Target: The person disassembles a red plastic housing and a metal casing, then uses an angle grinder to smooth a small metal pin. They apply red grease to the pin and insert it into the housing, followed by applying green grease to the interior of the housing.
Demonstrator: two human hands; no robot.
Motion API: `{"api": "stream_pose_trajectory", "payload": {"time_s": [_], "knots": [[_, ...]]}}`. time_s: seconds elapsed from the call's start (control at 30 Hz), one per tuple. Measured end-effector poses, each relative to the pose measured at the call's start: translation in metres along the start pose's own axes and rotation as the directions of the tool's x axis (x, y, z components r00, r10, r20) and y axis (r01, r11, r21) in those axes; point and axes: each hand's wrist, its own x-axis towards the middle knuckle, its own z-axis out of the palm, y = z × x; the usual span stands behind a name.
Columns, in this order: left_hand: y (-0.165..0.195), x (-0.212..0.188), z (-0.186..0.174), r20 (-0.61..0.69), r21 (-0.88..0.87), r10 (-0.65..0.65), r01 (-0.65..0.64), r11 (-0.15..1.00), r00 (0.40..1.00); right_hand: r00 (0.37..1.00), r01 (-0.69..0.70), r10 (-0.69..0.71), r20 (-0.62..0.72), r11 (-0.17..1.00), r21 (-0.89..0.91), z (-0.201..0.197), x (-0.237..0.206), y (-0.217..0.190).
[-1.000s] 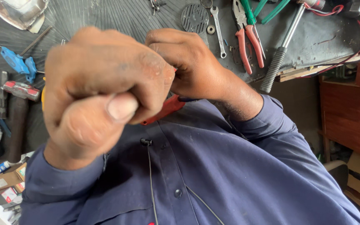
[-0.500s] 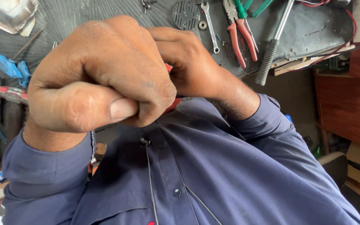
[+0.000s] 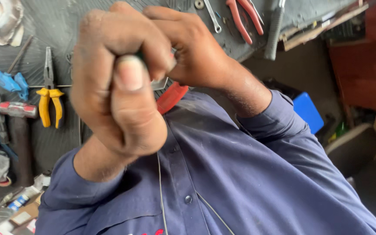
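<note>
Both hands are up close to the camera, well above the bench (image 3: 66, 17). They fill the frame's middle, w/ almost no free room between them.

Left hand (image 3: 114, 87) is a tight fist, thumb laid along the front, fingers wrapped round something thin and dark green; only a sliver shows at the thumb tip, so can't tell what it is. Right hand (image 3: 192, 48) sits just behind, touching the left, fingers curled shut on the same spot. A red handle (image 3: 172, 96) sticks out below the two hands, w/ a bit of grey metal beside it; which hand grips it can't be told. It hangs over the chest of a dark blue shirt (image 3: 240, 174). A thin wire (image 3: 159, 191) runs down the shirt front.

The bench is dark, ribbed matting, worn and dusty. Near its left edge lie yellow-handled pliers (image 3: 49, 98), jaws pointing away, w/ a blue tool (image 3: 7, 81) just left of them and a red-banded hammer (image 3: 17, 109) below. Toward the far right edge: red-handled pliers (image 3: 244, 19), a spanner (image 3: 212, 17) beside them, and a grey grip (image 3: 274, 30) overhanging the edge. Off the bench on the right, a blue box (image 3: 309, 112) sits low against a reddish wooden wall (image 3: 366, 65). Bottom left corner holds small packets and clutter, too blurred to tell.
</note>
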Motion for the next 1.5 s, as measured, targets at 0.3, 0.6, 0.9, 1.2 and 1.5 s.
{"api": "stream_pose_trajectory", "payload": {"time_s": [0.3,0.6,0.9,1.2,1.5], "knots": [[-0.019,0.003,-0.050,0.346,-0.193,-0.144,0.221,0.956,0.927,0.986,-0.073,0.065,-0.155,0.997,-0.040,0.017,-0.016,-0.001],[-0.012,0.060,-0.051,0.790,-0.112,-0.112,0.321,0.940,0.602,0.951,-0.160,0.163,-0.262,0.987,0.031,0.019,-0.056,0.001],[-0.085,0.045,-0.063,0.803,-0.386,0.096,0.390,0.836,0.588,0.895,-0.255,0.259,-0.363,0.965,0.059,0.021,-0.088,0.017],[-0.086,0.041,-0.063,0.804,-0.342,0.072,0.360,0.868,0.591,0.885,-0.253,0.238,-0.400,0.967,0.016,0.027,-0.093,0.014],[-0.022,0.011,-0.065,0.568,-0.137,-0.086,0.196,0.971,0.819,0.796,-0.257,0.166,-0.582,0.964,-0.076,0.056,-0.078,-0.037]]}}
